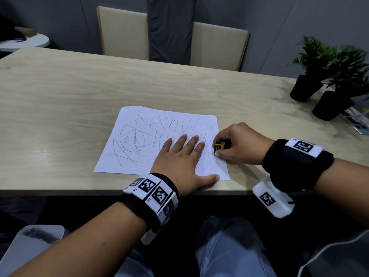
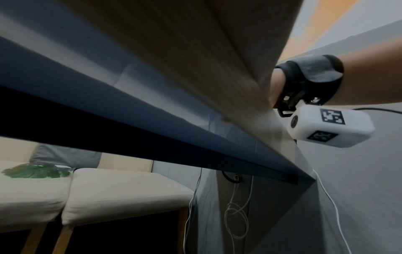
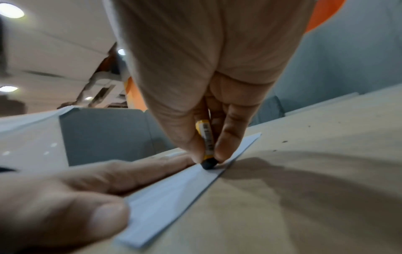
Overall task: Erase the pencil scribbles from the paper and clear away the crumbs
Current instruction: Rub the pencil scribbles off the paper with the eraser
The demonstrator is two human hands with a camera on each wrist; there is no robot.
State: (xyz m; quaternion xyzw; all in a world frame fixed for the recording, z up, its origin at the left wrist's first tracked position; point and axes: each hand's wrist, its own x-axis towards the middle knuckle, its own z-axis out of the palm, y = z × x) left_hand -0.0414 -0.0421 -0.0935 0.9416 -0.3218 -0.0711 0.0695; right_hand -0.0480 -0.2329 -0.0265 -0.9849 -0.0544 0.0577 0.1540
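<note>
A white sheet of paper [image 1: 139, 136] covered in pencil scribbles lies on the wooden table [image 1: 60, 92] near its front edge. My left hand [image 1: 185, 156] lies flat on the paper's right half, fingers spread and straight, thumb at the near corner. My right hand [image 1: 235, 145] pinches a black eraser in a yellow sleeve [image 1: 219, 147] at the paper's right edge. In the right wrist view the eraser [image 3: 207, 154] has its dark tip down on the paper [image 3: 174, 197], beside the left hand [image 3: 65, 197]. The left wrist view shows only the table's underside.
Two black pots with green plants [image 1: 323, 76] stand at the table's right end, with a small clear object beside them. Beige chair backs [image 1: 123, 33] stand behind the far edge. My legs are under the near edge.
</note>
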